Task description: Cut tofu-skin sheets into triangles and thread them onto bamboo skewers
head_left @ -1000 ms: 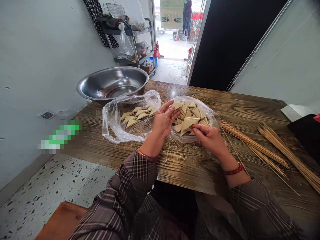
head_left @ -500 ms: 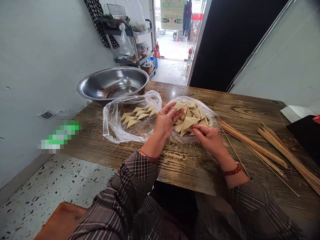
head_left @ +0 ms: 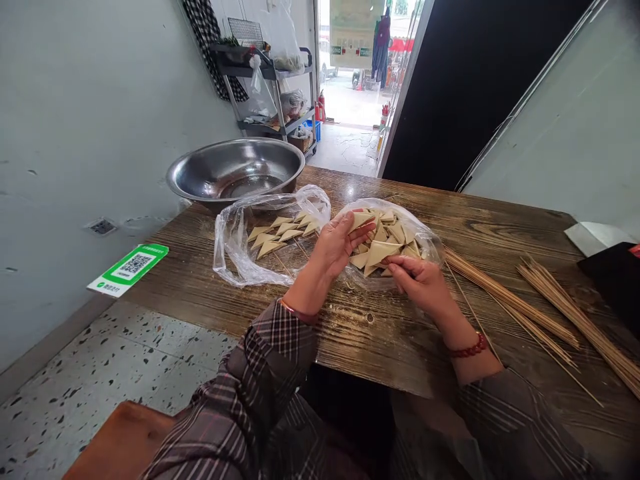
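Note:
My left hand [head_left: 334, 248] is closed around a beige triangular piece [head_left: 361, 220] that looks like tofu, thumb on top and fingers beneath. Pinched at its lower right corner by my right hand [head_left: 417, 277] is a larger tofu triangle [head_left: 381, 249]. Whether a skewer is also in my right fingers is hidden. Both hands are over a clear plastic bag [head_left: 431, 237] heaped with similar triangles [head_left: 397, 230]. To the left, another open plastic bag [head_left: 227, 250] lies under several tofu triangles [head_left: 289, 230] arranged in rows, with thin sticks showing below them.
Bundles of bamboo skewers [head_left: 510, 297] lie on the wooden table [head_left: 425, 347] at right, one loose skewer [head_left: 470, 307] beside my right wrist. A large steel basin [head_left: 235, 170] stands at the back left. A green code card [head_left: 131, 268] is at the left edge. Beyond stands a shelf cart [head_left: 275, 73].
The view has shifted slightly, so the scene sits a little lower and to the right. My left fingers have moved slightly around their piece; the right hand keeps its pinch.

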`<state>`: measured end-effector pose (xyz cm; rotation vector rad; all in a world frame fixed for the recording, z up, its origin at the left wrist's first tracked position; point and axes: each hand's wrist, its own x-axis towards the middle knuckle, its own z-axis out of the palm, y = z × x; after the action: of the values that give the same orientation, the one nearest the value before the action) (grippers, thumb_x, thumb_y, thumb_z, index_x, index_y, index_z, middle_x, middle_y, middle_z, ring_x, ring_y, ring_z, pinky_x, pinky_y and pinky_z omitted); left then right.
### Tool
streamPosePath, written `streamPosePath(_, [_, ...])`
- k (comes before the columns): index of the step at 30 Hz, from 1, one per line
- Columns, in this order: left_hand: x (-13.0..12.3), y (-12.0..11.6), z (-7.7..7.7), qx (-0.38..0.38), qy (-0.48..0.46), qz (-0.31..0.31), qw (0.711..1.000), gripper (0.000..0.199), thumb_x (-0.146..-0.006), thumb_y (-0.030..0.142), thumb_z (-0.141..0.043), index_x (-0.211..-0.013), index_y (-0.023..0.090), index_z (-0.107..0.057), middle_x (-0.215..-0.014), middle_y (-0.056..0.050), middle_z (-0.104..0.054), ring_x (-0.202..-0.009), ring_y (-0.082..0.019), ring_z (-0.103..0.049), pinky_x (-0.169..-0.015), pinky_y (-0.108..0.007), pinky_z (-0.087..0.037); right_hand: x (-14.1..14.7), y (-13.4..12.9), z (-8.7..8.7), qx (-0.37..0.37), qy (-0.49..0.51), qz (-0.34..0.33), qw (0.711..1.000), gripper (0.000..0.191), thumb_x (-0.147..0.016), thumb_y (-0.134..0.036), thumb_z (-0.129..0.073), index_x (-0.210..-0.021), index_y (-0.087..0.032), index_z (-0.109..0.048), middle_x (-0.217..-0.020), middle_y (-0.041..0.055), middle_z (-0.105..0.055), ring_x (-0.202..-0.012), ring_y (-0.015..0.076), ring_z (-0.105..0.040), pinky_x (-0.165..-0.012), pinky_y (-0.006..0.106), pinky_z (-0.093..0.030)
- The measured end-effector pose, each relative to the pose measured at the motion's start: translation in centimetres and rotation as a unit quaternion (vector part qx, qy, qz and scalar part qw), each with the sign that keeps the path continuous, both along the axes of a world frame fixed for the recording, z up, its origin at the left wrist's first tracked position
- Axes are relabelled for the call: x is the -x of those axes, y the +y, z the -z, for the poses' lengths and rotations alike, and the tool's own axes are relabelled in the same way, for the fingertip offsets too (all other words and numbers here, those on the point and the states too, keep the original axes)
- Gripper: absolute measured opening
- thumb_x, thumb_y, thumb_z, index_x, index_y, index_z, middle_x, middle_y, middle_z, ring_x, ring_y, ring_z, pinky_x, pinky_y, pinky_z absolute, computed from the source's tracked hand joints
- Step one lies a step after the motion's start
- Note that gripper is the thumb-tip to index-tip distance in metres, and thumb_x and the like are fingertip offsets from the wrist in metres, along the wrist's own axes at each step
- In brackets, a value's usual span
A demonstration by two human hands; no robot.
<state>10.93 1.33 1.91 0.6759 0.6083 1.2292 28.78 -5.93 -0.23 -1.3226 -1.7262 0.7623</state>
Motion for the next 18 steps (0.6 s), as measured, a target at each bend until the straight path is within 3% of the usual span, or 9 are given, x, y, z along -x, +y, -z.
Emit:
streamPosePath(10, [-0.42, -0.59, -0.25, -0.001, -0.014, 0.009, 1.000, 0.017, -0.097, 0.021, -0.054, -0.095, 0.011, -0.068, -0.100, -0.013, -0.077, -0.090, -0.019, -0.074, -0.101, -0.037, -0.048, -0.14, 0.13, 0.72, -0.015, 0.006, 0.013, 1.000, 0.029, -0.087, -0.035, -0.057, -0.099, -0.016, -0.077, -0.049, -0.0032, -0.055, -0.043, 0.0118, -0.048, -0.047, 0.026, -0.041])
streamPosePath(18, [-0.54, -0.74, -0.17, -0.006, -0.019, 0.017, 1.000, 0.014, -0.094, 0.021, -0.060, -0.092, 0.011, -0.069, -0.097, -0.012, -0.077, -0.088, -0.018, -0.075, -0.099, -0.034, -0.050, -0.12, 0.22, 0.68, -0.027, 0.005, 0.017, 0.999, 0.030, -0.087, -0.036, -0.058, -0.097, -0.017, -0.078, -0.048, -0.0028, -0.053, -0.044, 0.0135, -0.048, -0.050, 0.030, -0.042])
